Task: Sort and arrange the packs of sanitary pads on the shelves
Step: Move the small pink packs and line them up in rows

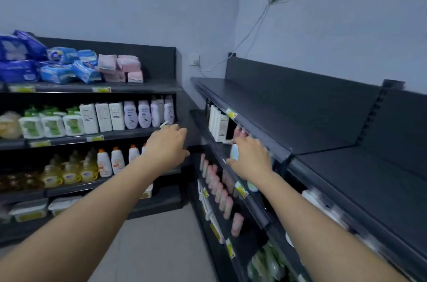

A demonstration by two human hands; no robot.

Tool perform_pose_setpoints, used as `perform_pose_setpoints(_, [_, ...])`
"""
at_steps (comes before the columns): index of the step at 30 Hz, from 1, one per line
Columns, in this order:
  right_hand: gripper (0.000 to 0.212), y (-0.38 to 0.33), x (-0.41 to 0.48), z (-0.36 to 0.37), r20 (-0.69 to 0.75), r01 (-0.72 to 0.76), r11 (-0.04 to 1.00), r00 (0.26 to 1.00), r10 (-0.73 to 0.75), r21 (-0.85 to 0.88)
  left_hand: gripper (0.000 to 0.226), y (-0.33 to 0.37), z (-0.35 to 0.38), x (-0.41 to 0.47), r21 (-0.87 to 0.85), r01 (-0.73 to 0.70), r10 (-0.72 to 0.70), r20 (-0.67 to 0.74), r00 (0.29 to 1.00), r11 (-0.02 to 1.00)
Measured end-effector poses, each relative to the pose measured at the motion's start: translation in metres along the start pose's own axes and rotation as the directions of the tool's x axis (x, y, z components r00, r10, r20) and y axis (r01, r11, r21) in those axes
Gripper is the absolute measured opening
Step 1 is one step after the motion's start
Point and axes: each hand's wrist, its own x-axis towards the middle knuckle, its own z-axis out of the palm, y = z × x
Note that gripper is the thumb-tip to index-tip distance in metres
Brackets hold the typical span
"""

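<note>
Both forearms reach forward, left hand [166, 145] and right hand [250, 158] palm-down; cannot tell either grip.

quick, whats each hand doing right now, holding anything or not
Left hand: fingers curled, cannot tell whether it holds anything.
Right hand: grips a small pale bottle.

Bare forearms [97, 207], bare hands [166, 145]

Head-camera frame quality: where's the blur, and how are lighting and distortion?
Head view: motion blur smears the white goods low on the right shelving; the blue packs and pink packs top left are sharper; light is dim, bluish, without glare; the wide lens stretches the frame's edges.
</note>
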Motion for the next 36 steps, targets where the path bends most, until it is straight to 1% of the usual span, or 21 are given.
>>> perform_pose_setpoints(3, [0.049, -0.05, 0.033, 0.02, -0.002, 0.06, 0.998, 0.998, -0.06, 0.021, 0.047, -0.055, 0.003, 0.003, 0.028, 0.063, -0.063, 0.006, 0.998, 0.998])
perform_pose_setpoints(5, [0.051, -0.082, 0.056, 0.031, 0.002, 0.092, 0.995, 0.996, -0.092, 0.033, 0.045, -0.09, 0.007, 0.007, 0.04, 0.093, -0.093, 0.002, 0.996, 0.995])
perform_pose_setpoints(7, [0.053, -0.112, 0.077, 0.044, 0.002, 0.118, 0.992, 0.993, -0.118, 0.038, 0.047, -0.124, 0.011, 0.012, 0.043, 0.121, -0.121, -0.004, 0.993, 0.992])
perform_pose_setpoints(11, [0.048, -0.165, 0.114, 0.068, 0.008, 0.16, 0.986, 0.987, -0.16, 0.051, 0.052, -0.184, 0.016, 0.019, 0.04, 0.183, -0.183, -0.002, 0.983, 0.982])
perform_pose_setpoints(15, [0.047, -0.209, 0.15, 0.087, 0.021, 0.2, 0.978, 0.979, -0.201, 0.055, 0.042, -0.235, 0.025, 0.03, 0.045, 0.25, -0.251, 0.026, 0.968, 0.967])
perform_pose_setpoints(20, [0.05, -0.255, 0.2, 0.113, 0.047, 0.253, 0.966, 0.965, -0.256, 0.06, 0.05, -0.29, 0.04, 0.055, 0.036, 0.309, -0.31, 0.019, 0.951, 0.95])
perform_pose_setpoints(26, [0.047, -0.304, 0.284, 0.144, 0.043, 0.303, 0.949, 0.95, -0.308, 0.089, 0.043, -0.354, 0.054, 0.113, 0.063, 0.343, -0.344, 0.01, 0.939, 0.937])
perform_pose_setpoints(30, [0.048, -0.337, 0.356, 0.161, 0.007, 0.325, 0.94, 0.945, -0.327, 0.104, 0.051, -0.401, 0.061, 0.169, 0.089, 0.354, -0.353, -0.024, 0.935, 0.931])
perform_pose_setpoints(32, [0.049, -0.352, 0.392, 0.168, 0.013, 0.332, 0.938, 0.942, -0.335, 0.104, 0.054, -0.424, 0.064, 0.197, 0.092, 0.36, -0.358, -0.031, 0.933, 0.929])
perform_pose_setpoints(36, [0.051, -0.378, 0.455, 0.179, 0.008, 0.354, 0.93, 0.934, -0.356, 0.101, 0.053, -0.465, 0.068, 0.249, 0.106, 0.372, -0.368, -0.054, 0.928, 0.922])
